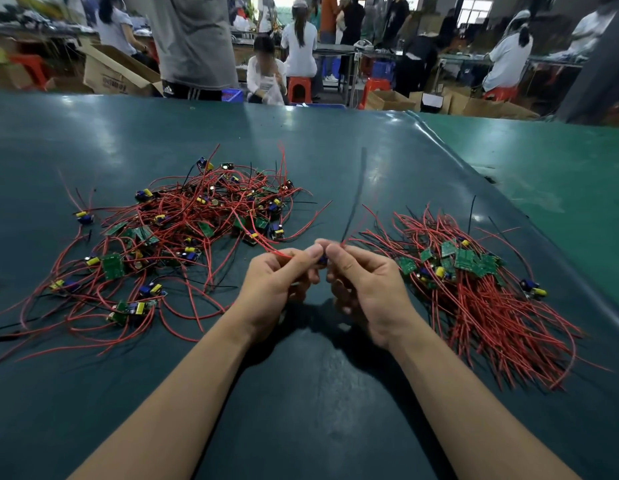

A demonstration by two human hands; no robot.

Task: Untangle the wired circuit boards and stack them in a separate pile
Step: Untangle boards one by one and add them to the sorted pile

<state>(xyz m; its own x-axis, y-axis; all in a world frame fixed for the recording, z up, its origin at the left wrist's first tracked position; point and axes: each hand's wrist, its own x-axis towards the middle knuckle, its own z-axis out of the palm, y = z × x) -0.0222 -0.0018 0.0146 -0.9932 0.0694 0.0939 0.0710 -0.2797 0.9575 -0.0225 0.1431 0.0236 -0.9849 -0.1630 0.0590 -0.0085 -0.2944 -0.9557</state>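
Observation:
A tangled heap of small green circuit boards with red and black wires (197, 230) spreads over the left and middle of the dark green table (301, 393). To the right lies a neater pile of boards (474, 271), their red wires trailing toward me. Between the two, my left hand (276, 282) and my right hand (363, 285) meet and pinch one small board (322, 260), mostly hidden by my fingertips. A red wire runs from my left fingers toward the heap, and a blurred black wire rises from my right fingers.
The table's far edge runs across the top, and a lighter green surface (543, 168) adjoins it at right. Beyond are several people, cardboard boxes (114, 71) and orange stools (297, 88).

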